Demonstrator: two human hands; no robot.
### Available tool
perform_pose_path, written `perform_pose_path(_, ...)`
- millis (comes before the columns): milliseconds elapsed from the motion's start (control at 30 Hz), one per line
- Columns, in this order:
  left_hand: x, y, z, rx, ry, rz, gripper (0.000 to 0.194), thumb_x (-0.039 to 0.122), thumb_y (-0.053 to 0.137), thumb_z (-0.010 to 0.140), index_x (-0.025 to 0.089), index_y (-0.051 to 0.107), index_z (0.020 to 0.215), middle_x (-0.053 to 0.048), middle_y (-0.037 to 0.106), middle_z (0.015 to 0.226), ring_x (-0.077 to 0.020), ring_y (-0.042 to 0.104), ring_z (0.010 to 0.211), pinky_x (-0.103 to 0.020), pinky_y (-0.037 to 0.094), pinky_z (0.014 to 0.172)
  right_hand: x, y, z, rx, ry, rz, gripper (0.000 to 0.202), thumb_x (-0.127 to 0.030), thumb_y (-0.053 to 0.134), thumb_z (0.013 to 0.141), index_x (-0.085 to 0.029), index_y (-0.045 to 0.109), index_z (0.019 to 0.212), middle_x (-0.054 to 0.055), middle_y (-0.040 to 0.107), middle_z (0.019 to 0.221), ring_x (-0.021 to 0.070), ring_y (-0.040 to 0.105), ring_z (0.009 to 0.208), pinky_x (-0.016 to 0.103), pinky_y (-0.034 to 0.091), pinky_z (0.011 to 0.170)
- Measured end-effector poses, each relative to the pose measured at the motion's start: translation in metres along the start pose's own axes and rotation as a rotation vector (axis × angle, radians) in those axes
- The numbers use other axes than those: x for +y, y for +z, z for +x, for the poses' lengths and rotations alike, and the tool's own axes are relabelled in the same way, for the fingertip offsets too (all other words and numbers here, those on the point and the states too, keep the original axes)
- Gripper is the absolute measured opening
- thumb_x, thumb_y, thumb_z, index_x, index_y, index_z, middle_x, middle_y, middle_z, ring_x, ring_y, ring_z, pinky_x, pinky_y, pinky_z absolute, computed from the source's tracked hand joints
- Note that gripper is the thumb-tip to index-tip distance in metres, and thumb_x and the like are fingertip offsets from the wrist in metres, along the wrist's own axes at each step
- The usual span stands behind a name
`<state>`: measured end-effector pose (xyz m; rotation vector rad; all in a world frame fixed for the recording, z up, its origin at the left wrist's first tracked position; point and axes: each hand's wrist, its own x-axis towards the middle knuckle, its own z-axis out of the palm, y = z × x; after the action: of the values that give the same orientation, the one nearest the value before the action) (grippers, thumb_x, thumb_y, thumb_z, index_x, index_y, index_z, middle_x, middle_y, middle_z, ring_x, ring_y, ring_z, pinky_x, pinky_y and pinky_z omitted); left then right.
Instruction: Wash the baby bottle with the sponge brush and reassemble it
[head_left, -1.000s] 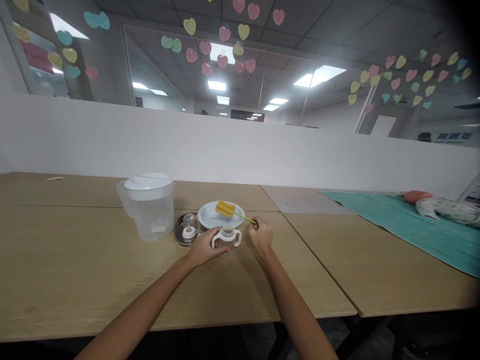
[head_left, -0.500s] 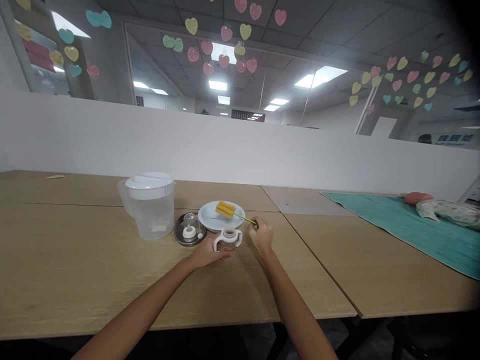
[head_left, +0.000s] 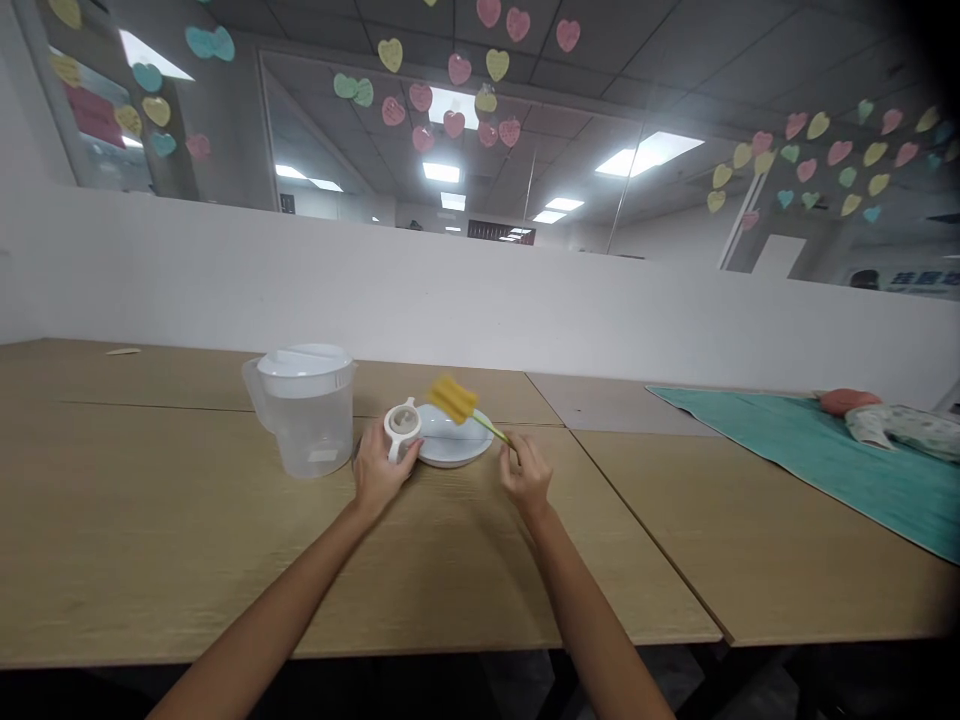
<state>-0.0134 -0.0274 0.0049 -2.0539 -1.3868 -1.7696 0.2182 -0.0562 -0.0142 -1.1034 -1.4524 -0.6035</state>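
Observation:
My left hand [head_left: 380,470] grips a small clear bottle [head_left: 405,420] with a white two-handled collar, its open mouth tilted toward me. Between the thumb and fingers of my right hand [head_left: 527,474] is the green stick of a yellow sponge brush [head_left: 453,399]. The sponge head, a little blurred, hangs over a white bowl [head_left: 454,460] on the table. The metal tray with small bottle parts is hidden behind my left hand and the bottle.
A clear lidded pitcher [head_left: 315,425] stands left of my left hand. On the right a teal cloth [head_left: 795,450] covers part of the wooden table [head_left: 225,560], with a doll in patterned clothing [head_left: 907,430] on it. A white wall rises behind.
My left hand has moved left with the bottle, from in front of the bowl to over the metal tray, and tipped it. The sponge has lifted off the bowl.

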Motion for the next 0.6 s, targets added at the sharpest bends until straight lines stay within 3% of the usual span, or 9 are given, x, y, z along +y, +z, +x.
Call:
perform_pose_path(100, -0.008, -0.004, 0.007, 0.023, 0.026, 0.079, 0.054, 0.041, 0.059, 0.076, 0.02, 0.044, 0.124, -0.01, 0.054, 0.106, -0.0245, 0.051, 0.103, -0.038, 0.043, 0.089, 0.0, 0.003, -0.005, -0.043, -0.12, -0.077, 0.028, -0.021, 0.046, 0.082, -0.019, 0.068, 0.099, 0.006, 0.067, 0.083, 0.0119, 0.061, 0.074, 0.019, 0.042, 0.061)
perform_pose_path(333, -0.017, -0.005, 0.01, -0.002, 0.109, 0.214, 0.052, 0.03, 0.063, 0.073, 0.025, 0.05, 0.123, -0.01, 0.042, 0.113, -0.027, 0.043, 0.111, -0.042, 0.039, 0.095, 0.005, -0.002, -0.004, -0.079, -0.175, -0.239, 0.028, -0.022, 0.049, 0.076, -0.025, 0.071, 0.094, 0.005, 0.066, 0.076, 0.0112, 0.055, 0.062, 0.022, 0.037, 0.057)
perform_pose_path(467, -0.021, -0.006, 0.009, -0.045, 0.213, 0.209, 0.048, 0.021, 0.058, 0.075, 0.025, 0.051, 0.122, -0.01, 0.039, 0.117, -0.0257, 0.041, 0.113, -0.042, 0.037, 0.099, 0.004, -0.002, -0.005, -0.107, -0.198, -0.265, 0.026, -0.022, 0.049, 0.073, -0.024, 0.071, 0.086, 0.006, 0.065, 0.077, 0.0119, 0.053, 0.061, 0.024, 0.036, 0.057)
perform_pose_path(600, -0.025, -0.003, 0.009, -0.031, 0.271, 0.211, 0.046, 0.021, 0.055, 0.076, 0.025, 0.052, 0.122, -0.011, 0.037, 0.119, -0.0261, 0.041, 0.113, -0.043, 0.038, 0.098, 0.001, 0.0, -0.006, -0.114, -0.194, -0.269, 0.025, -0.02, 0.047, 0.072, -0.023, 0.07, 0.082, 0.005, 0.065, 0.076, 0.012, 0.053, 0.061, 0.025, 0.033, 0.056)
